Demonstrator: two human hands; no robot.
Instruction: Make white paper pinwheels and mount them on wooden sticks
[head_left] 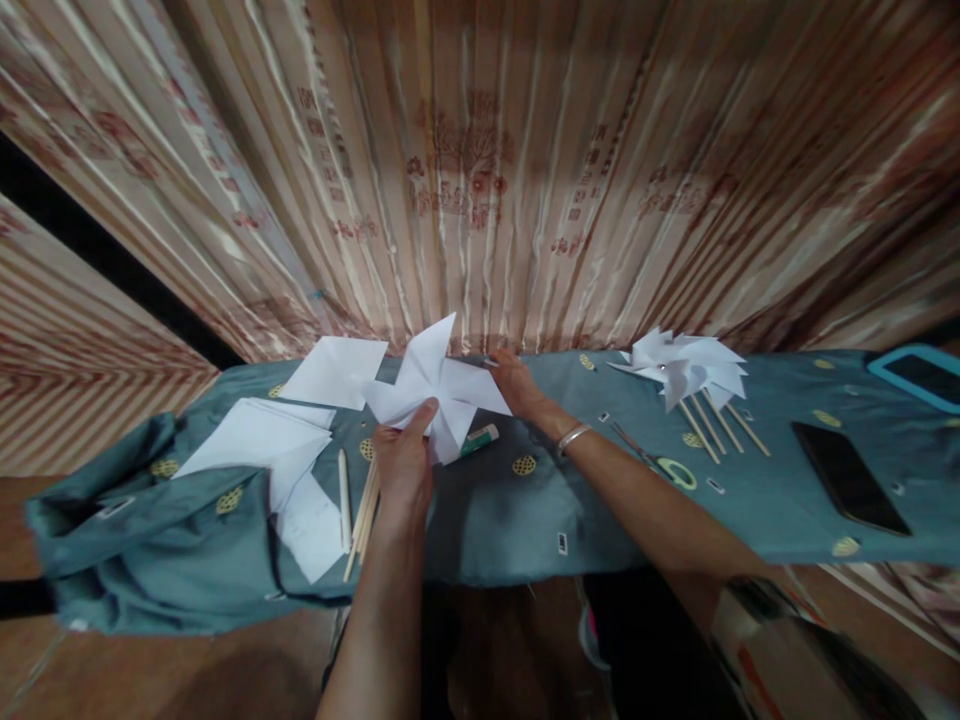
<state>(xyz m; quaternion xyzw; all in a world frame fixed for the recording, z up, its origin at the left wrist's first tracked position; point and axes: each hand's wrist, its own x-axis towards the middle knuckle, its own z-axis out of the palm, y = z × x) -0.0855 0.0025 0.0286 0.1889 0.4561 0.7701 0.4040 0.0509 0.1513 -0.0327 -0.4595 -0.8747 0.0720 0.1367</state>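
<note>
A white paper pinwheel [454, 385] is in my left hand [405, 450], with the thumb pressed on its front near the middle. Beyond the pinwheel's right blade, my right hand [517, 385] is at the table's back edge. Its fingers look closed around a small pale thing too tiny to name. Under the pinwheel's lower blade lies a glue stick [480, 440] with a green label. Several thin wooden sticks [366, 510] lie beside my left wrist, next to a white pen-like stick [344, 500].
White paper sheets [247, 435] and a paper square [337, 370] lie on the left. Finished pinwheels [686, 365] on sticks rest at right, near scissors [675, 472], a dark phone [851, 478] and a blue-framed device [919, 375]. A bunched teal cloth [150, 540] covers the left end.
</note>
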